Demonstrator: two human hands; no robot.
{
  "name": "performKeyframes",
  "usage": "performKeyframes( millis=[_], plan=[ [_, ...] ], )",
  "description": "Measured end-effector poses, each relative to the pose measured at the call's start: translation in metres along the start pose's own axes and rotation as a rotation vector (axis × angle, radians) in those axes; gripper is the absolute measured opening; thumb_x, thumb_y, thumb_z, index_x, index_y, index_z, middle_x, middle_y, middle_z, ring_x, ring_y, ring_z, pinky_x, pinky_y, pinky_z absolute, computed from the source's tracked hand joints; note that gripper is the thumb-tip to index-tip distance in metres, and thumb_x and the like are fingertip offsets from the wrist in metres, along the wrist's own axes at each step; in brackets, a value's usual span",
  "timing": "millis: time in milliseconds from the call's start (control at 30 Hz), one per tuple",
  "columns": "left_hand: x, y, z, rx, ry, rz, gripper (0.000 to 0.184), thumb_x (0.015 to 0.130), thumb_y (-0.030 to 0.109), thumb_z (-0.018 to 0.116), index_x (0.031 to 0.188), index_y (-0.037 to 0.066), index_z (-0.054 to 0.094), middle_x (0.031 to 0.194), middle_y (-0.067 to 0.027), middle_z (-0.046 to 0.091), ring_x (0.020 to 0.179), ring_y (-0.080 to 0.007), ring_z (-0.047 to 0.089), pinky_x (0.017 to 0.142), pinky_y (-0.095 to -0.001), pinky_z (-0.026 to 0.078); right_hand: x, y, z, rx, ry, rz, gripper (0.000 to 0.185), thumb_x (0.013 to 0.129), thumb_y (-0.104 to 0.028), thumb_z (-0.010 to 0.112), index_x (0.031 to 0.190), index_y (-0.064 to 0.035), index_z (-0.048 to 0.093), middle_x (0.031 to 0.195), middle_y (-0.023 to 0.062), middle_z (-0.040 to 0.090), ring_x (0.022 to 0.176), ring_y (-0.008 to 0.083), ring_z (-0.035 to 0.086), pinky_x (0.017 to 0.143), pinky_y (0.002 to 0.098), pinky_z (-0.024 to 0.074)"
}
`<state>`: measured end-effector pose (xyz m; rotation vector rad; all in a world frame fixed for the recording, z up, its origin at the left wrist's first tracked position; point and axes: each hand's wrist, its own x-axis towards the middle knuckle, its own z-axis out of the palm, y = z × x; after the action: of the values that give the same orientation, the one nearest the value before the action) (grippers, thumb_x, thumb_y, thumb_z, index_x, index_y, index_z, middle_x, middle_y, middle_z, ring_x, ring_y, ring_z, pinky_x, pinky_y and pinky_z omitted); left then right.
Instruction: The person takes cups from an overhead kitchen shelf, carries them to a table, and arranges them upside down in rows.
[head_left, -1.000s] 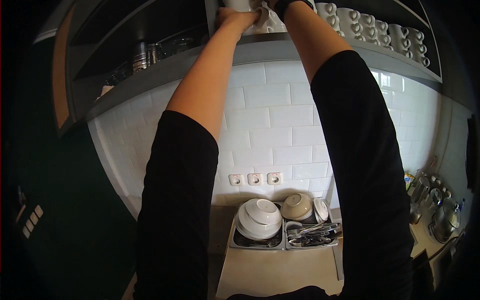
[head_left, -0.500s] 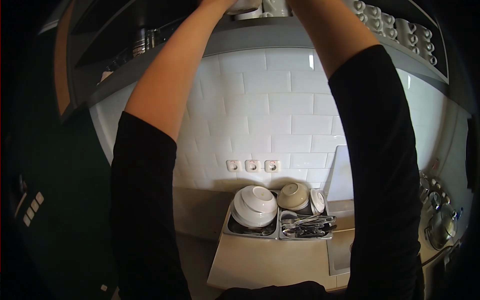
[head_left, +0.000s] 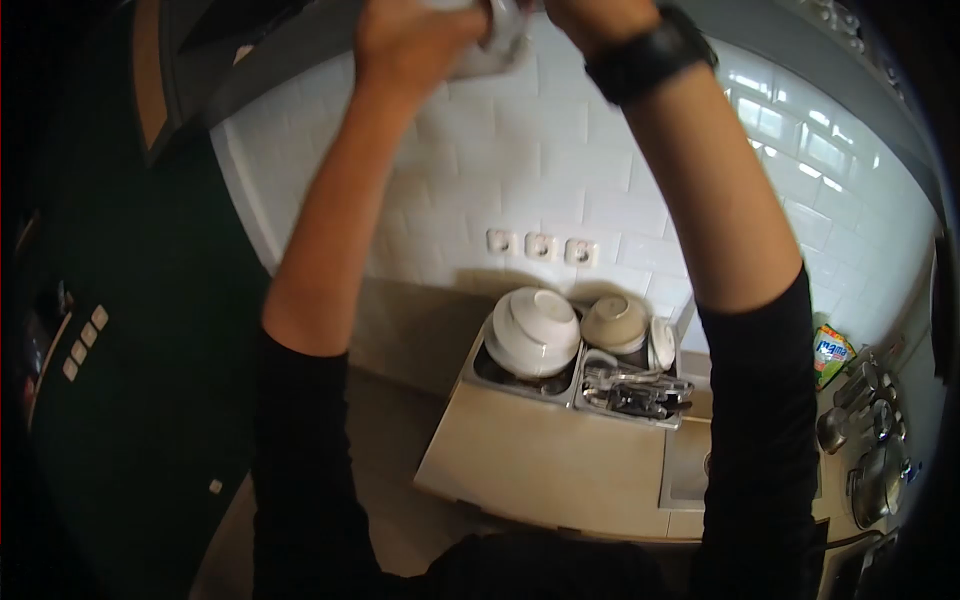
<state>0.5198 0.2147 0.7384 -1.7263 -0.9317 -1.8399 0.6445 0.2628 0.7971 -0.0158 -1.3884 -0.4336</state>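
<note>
High at the top of the view, my left hand [head_left: 415,45] is closed on a whitish mug [head_left: 495,55], blurred and partly cut off by the frame's edge. A loop like a handle shows by my fingers. My right hand [head_left: 600,18] is raised just to the right of the mug, with a black watch [head_left: 655,55] on the wrist. Its fingers run out of view, so whether it holds anything is hidden. Both hands are in front of the white tiled wall [head_left: 570,150], near the grey shelf's underside.
Below, a counter [head_left: 540,455] bears metal trays with stacked white bowls [head_left: 535,335], a beige bowl [head_left: 613,322] and a heap of cutlery [head_left: 635,390]. A sink [head_left: 687,470] lies right of them. A kettle [head_left: 880,485] stands far right. Mugs line the upper-right shelf [head_left: 800,45].
Both hands have come down and back from the shelf, the left one bringing the mug with it. The view has tilted and shifted, showing a colourful packet at the right.
</note>
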Motion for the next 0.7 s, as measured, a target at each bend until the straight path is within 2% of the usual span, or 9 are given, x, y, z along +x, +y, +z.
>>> performKeyframes(
  millis=[33,100,133,233,400,467,500,567,700],
  plan=[
    [-0.022,-0.008,-0.01,0.024,-0.074,-0.057,0.049,0.066,0.025,0.079,0.103,0.0,0.061,0.094,-0.0097,0.066,0.084,-0.0205,0.064,0.076,-0.0325,0.049,-0.037,-0.016,-0.022,-0.186,-0.152,-0.151,0.028,0.092,-0.03,0.057,0.097,-0.0029,0.065,0.068,0.0084,0.065,0.059,0.016,0.061,0.053,0.0299,0.0456],
    [-0.075,-0.009,-0.02,0.093,-0.091,-0.166,0.079,0.053,0.029,0.086,0.116,-0.003,0.051,0.107,-0.0158,0.065,0.097,-0.0255,0.065,0.087,-0.0346,0.05,-0.063,-0.07,-0.043,0.443,-0.062,0.499,0.029,0.092,-0.026,0.058,0.091,0.0025,0.065,0.059,0.0101,0.059,0.058,0.0177,0.059,0.057,0.0317,0.0477],
    [-0.105,-0.001,-0.011,0.14,-0.037,-0.22,0.092,0.046,0.029,0.09,0.12,-0.003,0.045,0.107,-0.0185,0.066,0.098,-0.0281,0.066,0.087,-0.0362,0.052,-0.093,-0.077,-0.048,0.424,-0.097,0.579,0.024,0.093,-0.024,0.059,0.097,-0.0017,0.064,0.061,0.0061,0.061,0.053,0.0134,0.057,0.05,0.0276,0.0428],
    [-0.184,0.013,-0.014,0.044,-0.012,-0.355,0.094,0.045,0.025,0.091,0.121,0.001,0.043,0.109,-0.0159,0.065,0.102,-0.027,0.064,0.087,-0.0373,0.051,-0.166,-0.109,-0.067,0.613,-0.108,0.823,0.017,0.088,-0.017,0.068,0.097,-0.0039,0.063,0.053,0.0006,0.054,0.049,0.0031,0.045,0.044,0.0225,0.0326],
    [-0.306,0.003,-0.026,-0.24,-0.039,-0.562,0.1,0.046,0.027,0.092,0.128,0.002,0.04,0.111,-0.0144,0.063,0.102,-0.026,0.063,0.087,-0.0386,0.05,-0.268,-0.145,-0.108,0.648,-0.294,0.909,0.019,0.089,-0.012,0.066,0.103,0.0003,0.061,0.069,0.0004,0.06,0.057,0.0028,0.051,0.049,0.0204,0.0393],
    [-0.348,0.004,-0.035,-0.187,-0.082,-0.57,0.099,0.047,0.028,0.093,0.127,0.002,0.041,0.112,-0.0143,0.062,0.103,-0.0262,0.062,0.088,-0.0386,0.05,-0.299,-0.166,-0.123,0.631,-0.329,1.042,0.022,0.087,-0.012,0.068,0.102,0.0008,0.061,0.077,0.0073,0.063,0.061,0.0109,0.056,0.055,0.025,0.0432],
    [-0.361,0.008,-0.042,-0.149,-0.127,-0.564,0.097,0.048,0.029,0.093,0.127,0.002,0.043,0.113,-0.0142,0.062,0.104,-0.0261,0.062,0.089,-0.0384,0.05,-0.321,-0.171,-0.132,0.538,-0.431,1.018,0.023,0.084,-0.012,0.07,0.101,0.0,0.061,0.08,0.0119,0.062,0.065,0.0213,0.058,0.061,0.0316,0.0455],
    [-0.382,0.017,-0.057,-0.079,-0.234,-0.556,0.094,0.049,0.031,0.094,0.125,0.002,0.046,0.116,-0.0141,0.061,0.106,-0.0257,0.061,0.089,-0.0377,0.049,-0.347,-0.183,-0.144,0.541,-0.482,0.932,0.023,0.08,-0.012,0.072,0.098,-0.0011,0.062,0.08,0.0136,0.06,0.067,0.0281,0.055,0.063,0.0368,0.0441],
    [-0.433,0.033,-0.076,-0.004,-0.226,-0.68,0.086,0.053,0.033,0.093,0.121,0.002,0.05,0.116,-0.0131,0.061,0.106,-0.0241,0.061,0.09,-0.0362,0.049,-0.38,-0.205,-0.16,0.692,-0.643,1.019,0.02,0.079,-0.012,0.072,0.093,-0.003,0.062,0.073,0.0106,0.058,0.062,0.0267,0.05,0.06,0.0368,0.0404]
  ],
)
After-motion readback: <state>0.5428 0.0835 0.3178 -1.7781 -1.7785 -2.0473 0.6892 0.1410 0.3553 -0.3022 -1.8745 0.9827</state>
